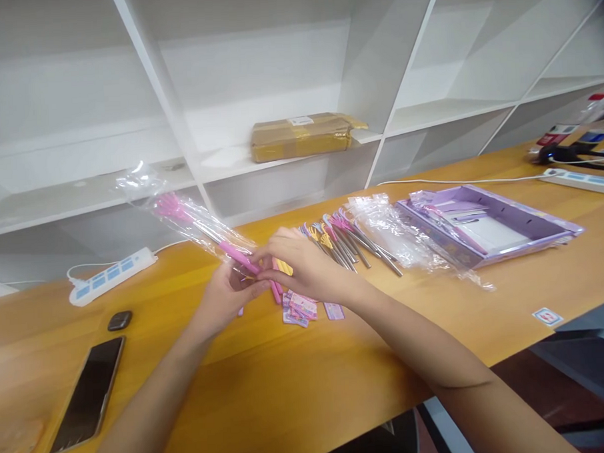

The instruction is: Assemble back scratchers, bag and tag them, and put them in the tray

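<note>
A pink back scratcher (207,229) with a hand-shaped head and a metal rod lies inside a clear plastic sleeve, tilted up to the left. My left hand (229,290) is closed around its pink handle end. From the right, my right hand (291,264) pinches the same handle end and the sleeve's edge. Beneath the hands, pink and yellow handles show in part on the table. Small printed cards (300,308) lie just below them. Right of my right hand is a pile of metal-rod scratchers (342,238) with coloured heads, next to clear plastic sleeves (392,226).
A purple box tray (524,220) sits on the wooden table (289,387) at the right. A phone (89,395), a small black case (120,320) and a power strip (113,278) are at the left. A taped carton (301,138) rests on the white shelf behind.
</note>
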`<action>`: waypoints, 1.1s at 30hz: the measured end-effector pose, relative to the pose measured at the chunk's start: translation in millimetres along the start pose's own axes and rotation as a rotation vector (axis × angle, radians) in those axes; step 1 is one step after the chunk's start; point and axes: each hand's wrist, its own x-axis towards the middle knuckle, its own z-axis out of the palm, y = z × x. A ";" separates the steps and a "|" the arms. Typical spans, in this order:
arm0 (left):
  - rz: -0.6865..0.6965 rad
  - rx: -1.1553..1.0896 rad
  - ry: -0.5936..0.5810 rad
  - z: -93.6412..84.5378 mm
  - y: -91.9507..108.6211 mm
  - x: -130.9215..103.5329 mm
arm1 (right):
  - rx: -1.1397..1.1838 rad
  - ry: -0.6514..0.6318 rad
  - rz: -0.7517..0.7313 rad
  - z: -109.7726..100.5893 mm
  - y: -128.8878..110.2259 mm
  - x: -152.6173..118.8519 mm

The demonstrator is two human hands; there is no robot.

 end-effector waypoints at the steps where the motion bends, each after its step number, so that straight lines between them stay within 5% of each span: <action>1: -0.004 0.013 0.005 0.3 -0.8 0.3 | 0.004 0.013 0.005 0.7 0.5 0.0; 7: 0.025 0.021 0.001 3.0 6.6 -3.8 | 0.034 0.166 0.118 -1.3 3.0 -1.3; 13: 0.055 -0.009 0.004 3.7 14.0 -7.6 | 0.232 -0.001 0.322 -5.8 2.7 -2.0; 21: 0.131 -0.031 -0.066 4.9 13.7 -11.2 | 0.389 -0.094 0.236 -2.2 3.9 -1.1; 33: 0.236 -0.003 -0.186 4.5 12.2 -10.6 | 0.445 -0.039 0.143 -0.3 0.8 0.5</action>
